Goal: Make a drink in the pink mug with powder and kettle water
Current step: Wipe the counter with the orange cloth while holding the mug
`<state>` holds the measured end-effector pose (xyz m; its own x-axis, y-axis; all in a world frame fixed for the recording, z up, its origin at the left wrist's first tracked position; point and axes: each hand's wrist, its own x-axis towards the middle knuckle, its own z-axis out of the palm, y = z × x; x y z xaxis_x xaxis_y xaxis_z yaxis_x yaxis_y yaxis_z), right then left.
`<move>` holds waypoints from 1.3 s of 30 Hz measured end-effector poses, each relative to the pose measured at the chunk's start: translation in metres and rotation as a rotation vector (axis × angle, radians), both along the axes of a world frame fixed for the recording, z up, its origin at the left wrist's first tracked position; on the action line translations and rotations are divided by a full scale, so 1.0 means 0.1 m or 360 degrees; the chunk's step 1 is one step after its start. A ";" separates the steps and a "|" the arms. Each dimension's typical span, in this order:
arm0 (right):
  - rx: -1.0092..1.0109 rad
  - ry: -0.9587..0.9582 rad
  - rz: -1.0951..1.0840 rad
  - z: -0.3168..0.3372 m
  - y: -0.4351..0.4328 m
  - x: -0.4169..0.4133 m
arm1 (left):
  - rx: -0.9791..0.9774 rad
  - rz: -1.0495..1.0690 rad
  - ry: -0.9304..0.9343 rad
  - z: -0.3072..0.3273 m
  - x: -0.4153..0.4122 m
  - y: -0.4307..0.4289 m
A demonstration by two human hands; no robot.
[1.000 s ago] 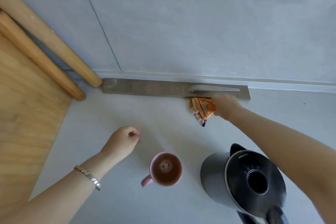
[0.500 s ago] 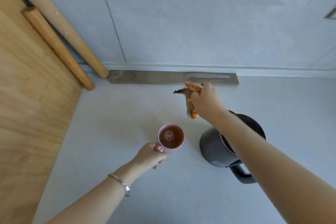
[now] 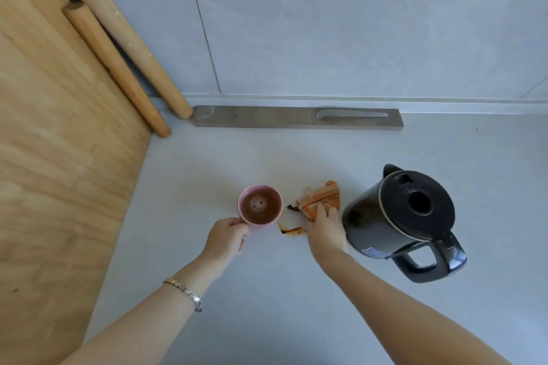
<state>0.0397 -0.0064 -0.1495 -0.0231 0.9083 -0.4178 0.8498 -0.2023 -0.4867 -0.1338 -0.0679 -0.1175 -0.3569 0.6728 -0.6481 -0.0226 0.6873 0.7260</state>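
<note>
Head view looks down on a pale grey tabletop. Near its middle stands the round pink ceramic mug, filled close to the rim with brown liquid that carries a patch of foam. The left hand, at the mug's 7 o'clock, has its fingers curled together around the handle. At the mug's 3 o'clock, just beside it, lies a crumpled orange powder sachet, torn open. The right hand has its fingertips pressed on the sachet's near edge, but whether it pinches the sachet or only rests on it I cannot tell. A small torn orange strip lies at the mug's 4 o'clock, apart from the sachet. At 3 o'clock beyond the sachet stands the black electric kettle, lid shut, handle toward 5 o'clock, untouched by either hand.

Judging by the full mug and the empty-looking sachet, powder and kettle water are both already in. What seems left is stirring, though no spoon is in view, and clearing away the sachet and strip.
</note>
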 end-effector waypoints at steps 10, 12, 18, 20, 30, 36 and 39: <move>0.0253 -0.0266 0.1308 -0.01 -0.20 -0.33 | 0.0058 0.0098 0.0013 0.17 -0.25 0.02; 0.0518 -0.0351 0.1301 -0.05 -0.16 -0.26 | 0.0057 0.0115 0.0003 0.18 -0.26 0.03; 0.0533 -0.0404 0.1292 -0.22 -0.11 -0.21 | 0.0021 0.0144 -0.0023 0.21 -0.27 0.08; 0.0561 -0.0355 0.1213 -0.25 -0.03 -0.16 | 0.0017 0.0147 -0.0039 0.22 -0.27 0.08; 0.0293 0.0010 0.0706 -0.27 0.23 -0.38 | 0.0037 0.0056 0.0006 0.31 -0.27 0.07; 0.0281 0.0201 0.1503 -0.30 -0.17 -0.14 | 0.0082 0.0157 0.0005 0.37 -0.22 0.05; 0.0372 0.0078 0.1305 -0.33 -0.08 0.14 | 0.0066 0.0102 0.0011 0.39 -0.19 0.01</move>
<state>0.0533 -0.0139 -0.1826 -0.7238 0.6594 -0.2033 0.6608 0.5776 -0.4792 -0.1526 -0.0667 -0.0781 -0.4043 0.6748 -0.6174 -0.0603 0.6539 0.7542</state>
